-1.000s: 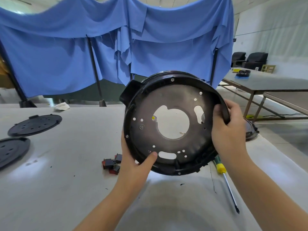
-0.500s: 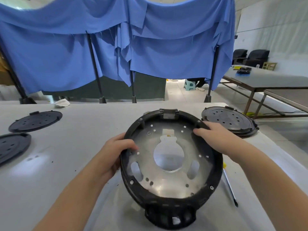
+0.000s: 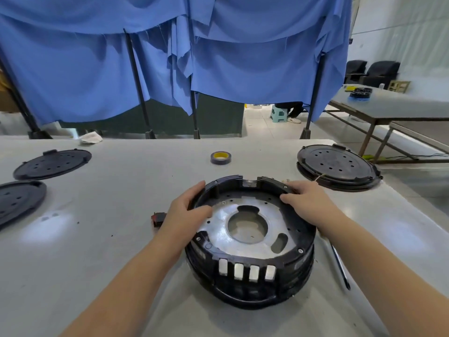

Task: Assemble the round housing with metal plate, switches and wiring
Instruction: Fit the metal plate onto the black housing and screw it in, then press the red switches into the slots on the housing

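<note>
From my remote seat, the round black plastic housing (image 3: 250,242) sat on the grey worktable (image 3: 109,239), open side up, its slotted wall facing me. The silver metal plate (image 3: 245,229) with its large centre hole lay flat inside, and I could see small screw heads at points around it, so I judged the plate fitted. My left hand (image 3: 184,216) gripped the left rim, thumb curled inside over the plate edge and fingers outside. My right hand (image 3: 307,203) held the far right rim, fingers curled over it.

The four slots in the near wall looked empty, showing pale through them, so I took the switches as not yet mounted. A small red and black rocker switch (image 3: 158,218) lay on the table just beside my left wrist. I saw no wiring in the housing. A roll of dark tape (image 3: 220,157) stood further back, and a dark-shafted screwdriver (image 3: 340,266) lay to the right of the housing. Most of the job seemed left.
</note>
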